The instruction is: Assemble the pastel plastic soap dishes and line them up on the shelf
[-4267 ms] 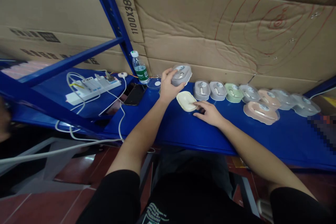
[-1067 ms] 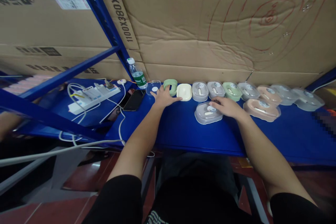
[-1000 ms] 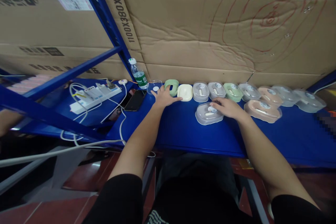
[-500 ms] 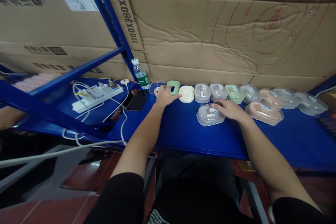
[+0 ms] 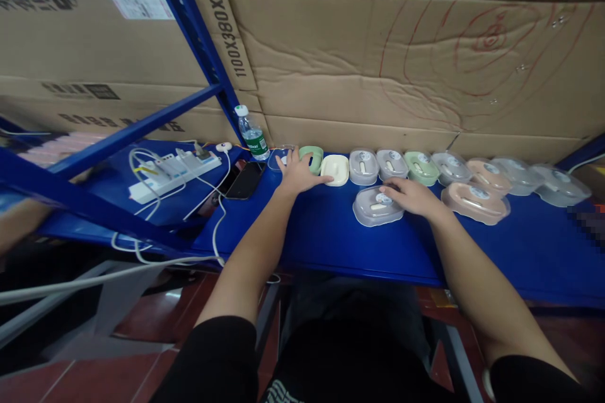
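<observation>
My left hand (image 5: 299,175) is open with fingers spread over a light green plastic box (image 5: 316,153), partly hiding it. Its thumb reaches the front left of a cream box (image 5: 335,169), and a clear lid (image 5: 278,158) lies by the fingertips. My right hand (image 5: 412,196) has its fingers curled on the right rear corner of a grey box (image 5: 371,209) with a clear lid and round sticker. That box sits on the blue shelf (image 5: 326,233), in front of the row.
Along the cardboard run several lidded boxes, including a green box (image 5: 422,170) and a grey box (image 5: 363,169). A pink box (image 5: 475,204) stands farther forward. At left are a water bottle (image 5: 254,137), a phone (image 5: 246,180), a power strip (image 5: 177,173) and a blue rack post (image 5: 193,19).
The fingers of my left hand have spread wider, and its thumb has moved right along the front of the cream box. My right hand stays at the grey box.
</observation>
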The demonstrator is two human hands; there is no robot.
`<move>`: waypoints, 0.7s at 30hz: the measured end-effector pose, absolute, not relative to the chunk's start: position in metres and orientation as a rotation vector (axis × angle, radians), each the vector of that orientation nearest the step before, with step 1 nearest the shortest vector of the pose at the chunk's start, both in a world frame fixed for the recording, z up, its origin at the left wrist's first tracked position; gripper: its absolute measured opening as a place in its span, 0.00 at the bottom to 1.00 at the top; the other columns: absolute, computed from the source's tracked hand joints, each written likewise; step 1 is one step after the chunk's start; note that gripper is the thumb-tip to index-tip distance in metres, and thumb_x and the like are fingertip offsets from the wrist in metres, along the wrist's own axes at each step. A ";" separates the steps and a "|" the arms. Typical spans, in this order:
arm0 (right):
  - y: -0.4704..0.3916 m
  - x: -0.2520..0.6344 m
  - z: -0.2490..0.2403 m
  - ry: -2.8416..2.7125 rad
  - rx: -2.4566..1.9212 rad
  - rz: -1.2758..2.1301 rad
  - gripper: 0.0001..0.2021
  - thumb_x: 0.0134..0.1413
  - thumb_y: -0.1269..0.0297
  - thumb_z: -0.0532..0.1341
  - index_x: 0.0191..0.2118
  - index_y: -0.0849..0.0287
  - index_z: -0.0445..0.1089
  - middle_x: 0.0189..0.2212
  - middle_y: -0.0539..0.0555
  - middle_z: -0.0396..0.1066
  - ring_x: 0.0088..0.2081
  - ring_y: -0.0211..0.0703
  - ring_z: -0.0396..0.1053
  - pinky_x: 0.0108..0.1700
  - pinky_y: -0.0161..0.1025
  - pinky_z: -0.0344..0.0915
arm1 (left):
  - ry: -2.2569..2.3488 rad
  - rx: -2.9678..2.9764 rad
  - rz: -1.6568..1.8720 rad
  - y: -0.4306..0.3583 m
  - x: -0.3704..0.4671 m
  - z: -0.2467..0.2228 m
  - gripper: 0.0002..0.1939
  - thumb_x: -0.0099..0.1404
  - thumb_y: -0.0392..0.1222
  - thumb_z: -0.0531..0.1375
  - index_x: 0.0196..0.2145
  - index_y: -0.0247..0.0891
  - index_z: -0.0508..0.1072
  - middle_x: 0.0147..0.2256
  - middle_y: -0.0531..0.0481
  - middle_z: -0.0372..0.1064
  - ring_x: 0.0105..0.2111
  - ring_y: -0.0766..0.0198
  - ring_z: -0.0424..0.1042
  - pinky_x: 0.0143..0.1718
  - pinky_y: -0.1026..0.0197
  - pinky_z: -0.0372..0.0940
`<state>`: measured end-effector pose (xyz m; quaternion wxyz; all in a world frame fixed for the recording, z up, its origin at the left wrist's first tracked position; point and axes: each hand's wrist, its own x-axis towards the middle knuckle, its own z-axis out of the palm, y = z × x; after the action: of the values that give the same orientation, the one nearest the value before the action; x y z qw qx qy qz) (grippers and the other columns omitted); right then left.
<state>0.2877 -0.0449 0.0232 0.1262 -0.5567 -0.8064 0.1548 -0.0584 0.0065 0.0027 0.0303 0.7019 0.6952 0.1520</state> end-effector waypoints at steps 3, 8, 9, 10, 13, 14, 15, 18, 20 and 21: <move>-0.046 0.287 0.024 -2.342 -1.625 0.452 0.24 0.70 0.43 0.54 0.54 0.55 0.76 0.55 0.61 0.80 0.56 0.64 0.76 0.55 0.56 0.71 | 2.054 2.254 0.352 0.004 -0.052 0.001 0.63 0.47 0.84 0.63 0.72 0.46 0.61 0.77 0.34 0.39 0.75 0.24 0.35 0.72 0.25 0.25; -0.047 0.286 0.024 -2.328 -1.646 0.448 0.24 0.70 0.43 0.54 0.54 0.55 0.76 0.54 0.61 0.80 0.55 0.64 0.77 0.54 0.56 0.71 | 2.022 2.283 0.336 0.009 -0.048 -0.006 0.59 0.50 0.82 0.63 0.71 0.45 0.64 0.76 0.32 0.44 0.75 0.25 0.40 0.72 0.24 0.27; -0.047 0.287 0.024 -2.326 -1.652 0.450 0.24 0.70 0.43 0.54 0.54 0.55 0.76 0.55 0.61 0.80 0.55 0.64 0.77 0.54 0.56 0.71 | 2.035 2.277 0.363 0.010 -0.047 -0.007 0.58 0.51 0.82 0.63 0.70 0.44 0.65 0.75 0.32 0.45 0.74 0.25 0.42 0.72 0.25 0.28; -0.047 0.287 0.024 -2.324 -1.655 0.450 0.24 0.70 0.43 0.54 0.55 0.55 0.76 0.55 0.61 0.80 0.55 0.64 0.77 0.54 0.56 0.71 | 2.051 2.271 0.387 0.011 -0.047 -0.008 0.57 0.52 0.81 0.63 0.69 0.44 0.66 0.75 0.32 0.47 0.74 0.25 0.44 0.72 0.25 0.28; -0.047 0.287 0.023 -2.327 -1.639 0.443 0.25 0.70 0.43 0.53 0.55 0.55 0.76 0.55 0.60 0.80 0.56 0.63 0.77 0.54 0.55 0.72 | 2.109 2.254 0.442 0.012 -0.045 -0.009 0.52 0.55 0.79 0.63 0.68 0.44 0.68 0.74 0.34 0.50 0.73 0.27 0.48 0.73 0.26 0.30; -0.047 0.288 0.023 -2.330 -1.633 0.439 0.25 0.70 0.43 0.53 0.55 0.55 0.76 0.55 0.60 0.80 0.56 0.63 0.77 0.54 0.55 0.72 | 2.128 2.252 0.457 0.012 -0.045 -0.010 0.51 0.56 0.79 0.63 0.67 0.44 0.69 0.74 0.35 0.51 0.73 0.28 0.49 0.73 0.26 0.31; -0.047 0.288 0.022 -2.331 -1.628 0.434 0.25 0.70 0.42 0.53 0.55 0.55 0.76 0.55 0.60 0.80 0.55 0.63 0.77 0.54 0.55 0.72 | 2.144 2.252 0.477 0.013 -0.044 -0.010 0.50 0.56 0.78 0.63 0.67 0.44 0.69 0.74 0.35 0.52 0.72 0.29 0.51 0.73 0.26 0.32; -0.046 0.288 0.021 -2.329 -1.614 0.428 0.25 0.70 0.42 0.53 0.54 0.55 0.77 0.54 0.60 0.81 0.54 0.64 0.77 0.53 0.56 0.72 | 2.171 2.260 0.535 0.012 -0.045 -0.010 0.49 0.58 0.76 0.64 0.68 0.44 0.67 0.73 0.34 0.53 0.71 0.31 0.55 0.73 0.27 0.33; -0.046 0.288 0.021 -2.302 -1.616 0.412 0.25 0.70 0.43 0.54 0.54 0.55 0.77 0.52 0.61 0.81 0.53 0.65 0.78 0.53 0.57 0.73 | 2.173 2.270 0.554 0.012 -0.047 -0.010 0.49 0.58 0.75 0.64 0.69 0.45 0.66 0.73 0.34 0.52 0.71 0.32 0.55 0.73 0.27 0.34; -0.046 0.289 0.021 -2.285 -1.605 0.397 0.24 0.69 0.43 0.56 0.54 0.56 0.77 0.52 0.61 0.81 0.53 0.65 0.78 0.53 0.58 0.73 | 2.179 2.268 0.554 0.012 -0.048 -0.009 0.49 0.58 0.76 0.64 0.68 0.45 0.66 0.74 0.34 0.52 0.71 0.32 0.54 0.73 0.27 0.34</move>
<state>0.2886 -0.0460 0.0215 0.1601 -0.5617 -0.7998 0.1389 -0.0477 0.0116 -0.0092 -0.0259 0.7099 0.6821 0.1734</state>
